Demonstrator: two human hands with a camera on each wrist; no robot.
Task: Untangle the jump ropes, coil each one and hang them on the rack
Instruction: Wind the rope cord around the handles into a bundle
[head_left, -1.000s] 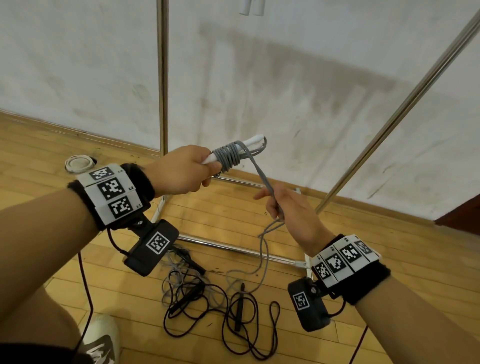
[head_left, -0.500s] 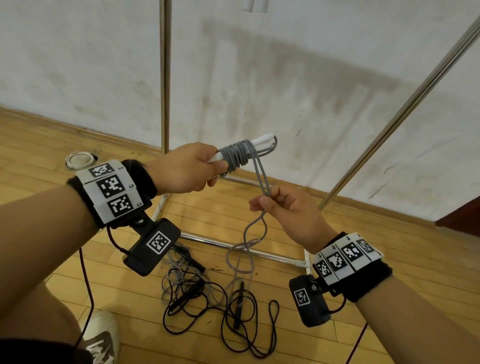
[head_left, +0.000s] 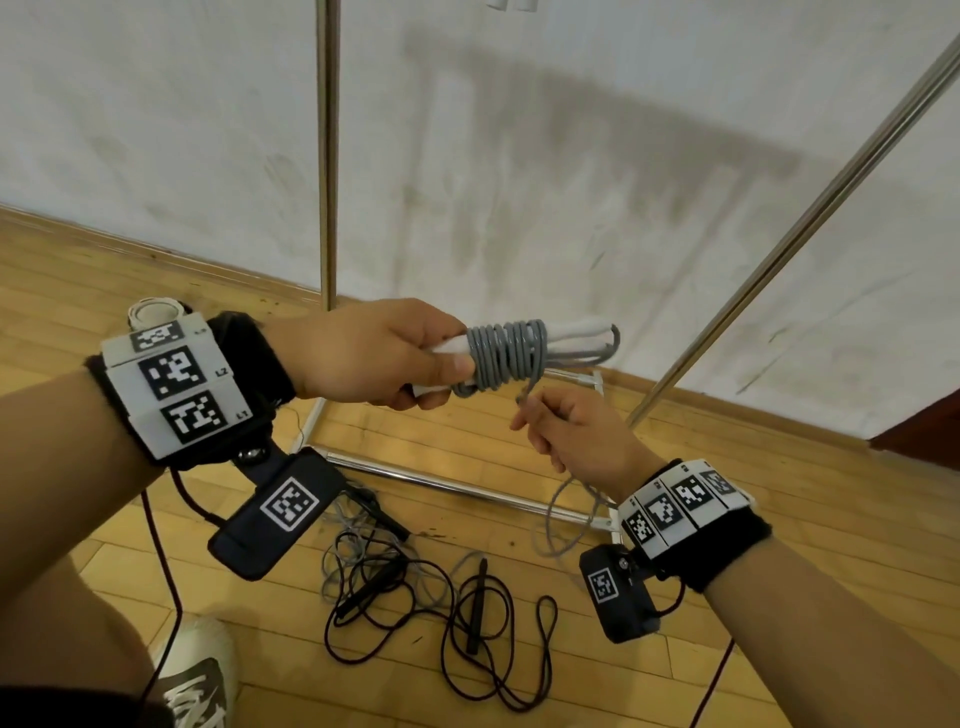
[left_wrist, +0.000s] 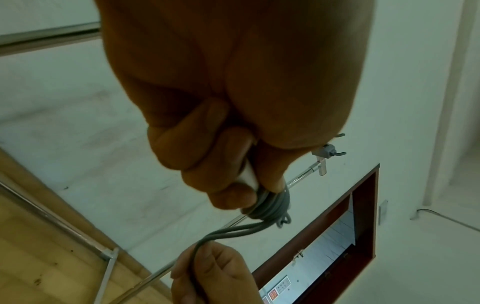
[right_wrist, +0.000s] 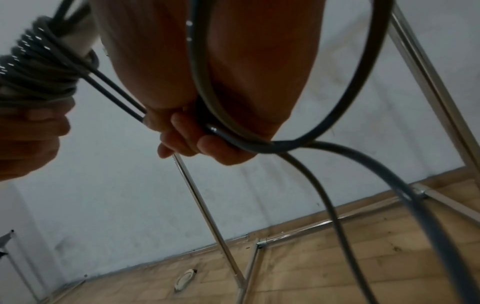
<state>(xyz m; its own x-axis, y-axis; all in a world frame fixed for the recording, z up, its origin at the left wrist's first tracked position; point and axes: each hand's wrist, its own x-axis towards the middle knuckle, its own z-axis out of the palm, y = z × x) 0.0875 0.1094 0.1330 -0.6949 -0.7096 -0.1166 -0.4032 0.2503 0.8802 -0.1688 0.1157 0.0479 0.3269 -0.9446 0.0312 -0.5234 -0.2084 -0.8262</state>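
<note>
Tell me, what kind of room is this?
Probably a plain indoor exercise or storage room: a wooden floor, a scuffed white wall, a metal rack, and tangled black jump ropes on the floor.

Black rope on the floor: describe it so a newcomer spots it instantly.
Start at the metal rack by the wall and drop to the wooden floor before its base. The black rope sprawls there in loose loops, unlike the gray rope wound round white handles.

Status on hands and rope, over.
Left hand grips the white handles wound with grey rope. Right hand pinches the grey tail. Tangled black jump rope on floor.
</note>
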